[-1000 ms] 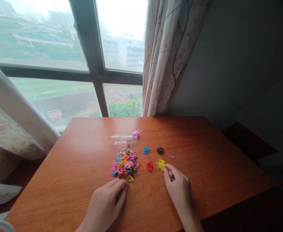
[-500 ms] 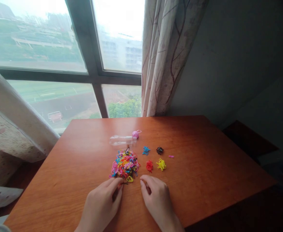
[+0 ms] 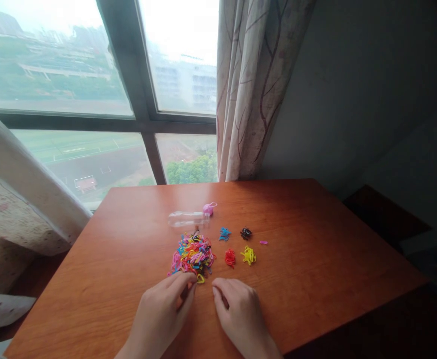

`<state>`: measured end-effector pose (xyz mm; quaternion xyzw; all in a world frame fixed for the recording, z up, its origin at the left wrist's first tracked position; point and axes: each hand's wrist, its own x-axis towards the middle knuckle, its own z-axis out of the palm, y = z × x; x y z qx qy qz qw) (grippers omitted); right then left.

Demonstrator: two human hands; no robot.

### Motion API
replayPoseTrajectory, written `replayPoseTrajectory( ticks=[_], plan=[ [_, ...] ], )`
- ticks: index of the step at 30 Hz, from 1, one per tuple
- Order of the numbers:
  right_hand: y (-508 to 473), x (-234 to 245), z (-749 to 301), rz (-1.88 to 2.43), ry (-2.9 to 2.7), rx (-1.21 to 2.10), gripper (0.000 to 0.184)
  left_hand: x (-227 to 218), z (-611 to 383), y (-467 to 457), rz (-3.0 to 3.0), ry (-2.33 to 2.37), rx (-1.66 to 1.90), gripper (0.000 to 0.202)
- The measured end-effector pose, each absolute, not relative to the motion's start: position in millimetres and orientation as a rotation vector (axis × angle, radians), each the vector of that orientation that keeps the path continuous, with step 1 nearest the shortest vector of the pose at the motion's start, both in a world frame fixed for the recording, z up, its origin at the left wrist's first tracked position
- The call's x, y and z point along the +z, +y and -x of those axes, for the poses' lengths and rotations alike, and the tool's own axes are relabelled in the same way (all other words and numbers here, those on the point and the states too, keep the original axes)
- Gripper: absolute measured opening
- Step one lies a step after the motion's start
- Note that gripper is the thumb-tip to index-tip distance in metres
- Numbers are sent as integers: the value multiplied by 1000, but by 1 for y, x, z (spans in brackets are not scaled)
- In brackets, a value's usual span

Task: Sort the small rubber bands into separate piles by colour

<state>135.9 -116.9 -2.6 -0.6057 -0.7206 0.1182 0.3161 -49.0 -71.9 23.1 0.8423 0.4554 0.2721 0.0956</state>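
1. Head cam: mixed pile (image 3: 193, 253) of small coloured loops = our clock centre, on brown table (image 3: 315, 239).
2. L hand (image 3: 162, 309) at 7, tips just beside yellow loop (image 3: 202, 280) at pile's 6 o'clock edge. Thumb + forefinger nearly closed; we can't tell if anything's held.
3. R hand (image 3: 238, 306) at 5, off pile; thumb + forefinger close together, contents hidden from us.
4. Technique, our view: light pinch, 1 loop at a time, tease from edge so tangled neighbours don't drag.
5. Count: mixed pile x1; blue cluster (image 3: 224, 234) x1 at 2; black cluster (image 3: 245, 233) x1, same bearing, farther; red cluster (image 3: 229, 258) x1 at 3; yellow cluster (image 3: 248, 256) x1 beyond; pink piece (image 3: 263, 243) x1, betw. 2 & 3; clear bottle (image 3: 188, 219) x1 at 12, pink cap (image 3: 208, 210) x1. Indiv. loops overlap, uncountable.
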Motion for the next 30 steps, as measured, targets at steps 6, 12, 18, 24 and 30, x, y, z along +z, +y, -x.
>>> replayPoseTrajectory(
  ticks=[6,12,18,24,30],
  plan=[
    [-117,-2,-136,1640,-1881,316,17,68,8,-31,-2603,1292,535,19],
    [-117,-3,-135,1663,-1862,284,15,69,-46,23,-2625,1216,365,17],
    [-116,-3,-133,1671,-1853,299,16,50,-79,50,-2629,1100,217,12],
    [-116,-3,-133,1671,-1846,276,16,52,-89,51,-2612,1072,217,16],
    [-116,-3,-134,1635,-1833,334,22,68,-70,38,-2599,1104,359,18]
  ],
)
